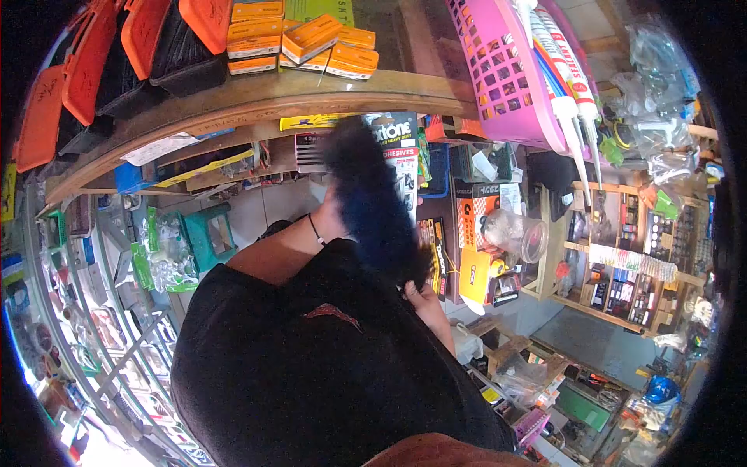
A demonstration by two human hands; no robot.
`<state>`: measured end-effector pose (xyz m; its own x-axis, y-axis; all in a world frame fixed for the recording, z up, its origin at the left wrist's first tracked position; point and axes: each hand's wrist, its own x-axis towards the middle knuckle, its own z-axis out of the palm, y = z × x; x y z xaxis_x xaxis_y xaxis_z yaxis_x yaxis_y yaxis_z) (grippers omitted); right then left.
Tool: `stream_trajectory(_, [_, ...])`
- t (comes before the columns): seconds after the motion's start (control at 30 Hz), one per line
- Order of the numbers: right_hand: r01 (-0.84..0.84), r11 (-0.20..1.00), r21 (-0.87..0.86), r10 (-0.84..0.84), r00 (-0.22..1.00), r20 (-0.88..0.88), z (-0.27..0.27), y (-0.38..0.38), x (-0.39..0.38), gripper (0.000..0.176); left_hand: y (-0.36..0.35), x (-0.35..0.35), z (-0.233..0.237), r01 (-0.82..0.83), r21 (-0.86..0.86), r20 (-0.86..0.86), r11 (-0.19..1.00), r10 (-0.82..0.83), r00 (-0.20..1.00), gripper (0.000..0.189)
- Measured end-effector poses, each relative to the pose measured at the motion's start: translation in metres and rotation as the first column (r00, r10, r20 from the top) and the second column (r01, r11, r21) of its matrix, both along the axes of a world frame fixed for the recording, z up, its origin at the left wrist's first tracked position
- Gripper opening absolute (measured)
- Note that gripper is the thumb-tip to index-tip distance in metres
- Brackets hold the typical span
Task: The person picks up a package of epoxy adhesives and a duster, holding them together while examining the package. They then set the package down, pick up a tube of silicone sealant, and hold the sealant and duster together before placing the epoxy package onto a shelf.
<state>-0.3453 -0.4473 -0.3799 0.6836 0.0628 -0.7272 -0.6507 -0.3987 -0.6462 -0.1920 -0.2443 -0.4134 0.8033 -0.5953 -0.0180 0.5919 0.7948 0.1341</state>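
A fluffy dark blue duster (377, 206) extends upward and slightly left in front of me, its far end smeared by motion. My right hand (425, 303) is closed around its lower end. Behind the duster is a Dextone adhesives box (401, 156), partly covered by the fibres. My left hand (331, 218), with a dark bracelet at the wrist, is on the box's left side. The duster hides most of its fingers, but a bit of skin at the box's right edge suggests they wrap around it.
Orange-fronted black bins (140, 47) and small orange boxes (315, 39) stand on the wooden shelf (257, 101). A pink basket (506, 78) holds sealant tubes (572, 74). A clear plastic jar (533, 240) is to the right; a glass display case (117, 342) is at left.
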Motion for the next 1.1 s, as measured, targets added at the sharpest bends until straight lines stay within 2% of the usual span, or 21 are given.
stream_trajectory(0.07, [0.297, 0.943, 0.149, -0.299, 0.954, -0.008, -0.007, -0.002, -0.002, 0.045, 0.005, 0.002, -0.003, -0.030, 0.029, -0.087, 0.999, 0.033, 0.996, 0.074])
stream_trajectory(0.1, [0.293, 0.943, 0.158, -0.295, 0.955, -0.007, -0.004, -0.005, -0.001, 0.045, 0.003, 0.001, -0.005, -0.055, -0.167, 0.022, 0.985, 0.059, 0.998, 0.073])
stream_trajectory(0.17, [0.095, 0.994, 0.045, -0.095, 0.995, 0.001, 0.006, -0.008, 0.001, 0.045, -0.002, -0.001, 0.001, -0.098, 0.015, -0.078, 0.995, 0.099, 0.992, 0.068])
stream_trajectory(0.23, [0.093, 0.994, 0.060, -0.096, 0.994, 0.050, -0.001, -0.008, -0.002, 0.044, -0.004, -0.011, 0.016, -0.017, -0.114, 0.072, 0.993, 0.025, 0.997, 0.069])
stream_trajectory(0.3, [0.074, 0.993, 0.095, -0.083, 0.993, 0.088, 0.003, -0.008, 0.003, 0.044, -0.002, 0.007, 0.021, 0.126, 0.071, -0.030, 0.989, -0.124, 0.992, 0.067])
stream_trajectory(0.37, [0.150, 0.965, 0.216, -0.172, 0.981, 0.089, -0.011, -0.011, 0.005, 0.044, 0.005, 0.019, 0.021, 0.102, -0.358, 0.313, 0.928, 0.016, 0.950, 0.065])
stream_trajectory(0.4, [0.159, 0.933, 0.322, -0.201, 0.974, 0.102, -0.010, -0.010, 0.009, 0.044, 0.006, 0.014, 0.039, -0.014, -0.107, 0.195, 0.994, 0.035, 0.980, 0.064])
stream_trajectory(0.5, [0.138, 0.906, 0.399, -0.198, 0.974, 0.112, 0.002, -0.003, 0.022, 0.047, 0.007, 0.020, 0.047, -0.071, 0.039, -0.031, 0.997, 0.072, 0.997, 0.060])
stream_trajectory(0.53, [0.035, 0.950, 0.311, -0.078, 0.989, 0.129, 0.006, -0.005, 0.026, 0.049, 0.018, 0.029, 0.006, 0.022, -0.230, -0.196, 0.973, -0.068, 0.978, 0.057])
stream_trajectory(0.57, [-0.071, 0.973, 0.218, 0.042, 0.990, 0.134, 0.007, -0.006, 0.028, 0.050, 0.011, 0.033, 0.006, -0.009, 0.020, -0.113, 1.000, 0.011, 0.994, 0.056])
stream_trajectory(0.63, [-0.019, 0.973, 0.228, -0.020, 0.986, 0.166, -0.008, -0.007, 0.032, 0.053, 0.011, 0.027, 0.070, -0.171, 0.173, -0.062, 0.970, 0.184, 0.981, 0.057])
stream_trajectory(0.67, [0.046, 0.934, 0.355, -0.092, 0.989, 0.113, -0.009, -0.007, 0.035, 0.052, 0.018, 0.030, 0.069, -0.007, -0.124, 0.154, 0.992, 0.026, 0.988, 0.059])
stream_trajectory(0.7, [0.114, 0.874, 0.473, -0.155, 0.987, 0.049, -0.008, -0.006, 0.039, 0.052, 0.014, 0.026, 0.075, -0.099, 0.059, 0.019, 0.993, 0.098, 0.995, 0.059])
stream_trajectory(0.77, [0.109, 0.851, 0.513, -0.143, 0.989, 0.026, 0.000, -0.004, 0.041, 0.051, 0.018, 0.028, 0.060, -0.046, -0.112, 0.138, 0.993, 0.062, 0.989, 0.057])
stream_trajectory(0.83, [-0.188, 0.942, 0.279, 0.145, 0.975, 0.168, 0.003, -0.005, 0.037, 0.050, 0.016, 0.034, 0.012, -0.145, 0.049, -0.005, 0.988, 0.146, 0.989, 0.056])
stream_trajectory(0.87, [-0.208, 0.943, 0.261, 0.142, 0.957, 0.252, -0.015, -0.008, 0.031, 0.049, 0.005, 0.012, 0.093, -0.282, 0.581, 0.321, 0.764, 0.103, 0.942, 0.059])
stream_trajectory(0.9, [-0.206, 0.942, 0.266, 0.139, 0.958, 0.252, -0.014, -0.006, 0.029, 0.049, 0.008, 0.015, 0.083, -0.280, 0.585, 0.321, 0.761, 0.100, 0.942, 0.059])
stream_trajectory(0.93, [-0.113, 0.931, 0.346, 0.041, 0.977, 0.209, -0.013, -0.002, 0.028, 0.050, 0.015, 0.022, 0.064, -0.149, 0.271, 0.195, 0.951, 0.098, 0.976, 0.061])
stream_trajectory(0.97, [-0.022, 0.907, 0.421, -0.051, 0.985, 0.162, -0.013, 0.001, 0.029, 0.051, 0.020, 0.025, 0.064, -0.041, -0.099, 0.082, 0.994, 0.049, 0.995, 0.063])
stream_trajectory(1.03, [0.020, 0.850, 0.526, -0.097, 0.988, 0.119, -0.016, 0.000, 0.030, 0.049, 0.017, 0.022, 0.067, -0.109, 0.135, -0.031, 0.985, 0.114, 0.993, 0.065])
stream_trajectory(1.1, [-0.170, 0.892, 0.418, 0.099, 0.978, 0.185, -0.014, -0.004, 0.034, 0.049, 0.015, 0.019, 0.086, -0.188, 0.190, 0.118, 0.964, 0.167, 0.979, 0.064])
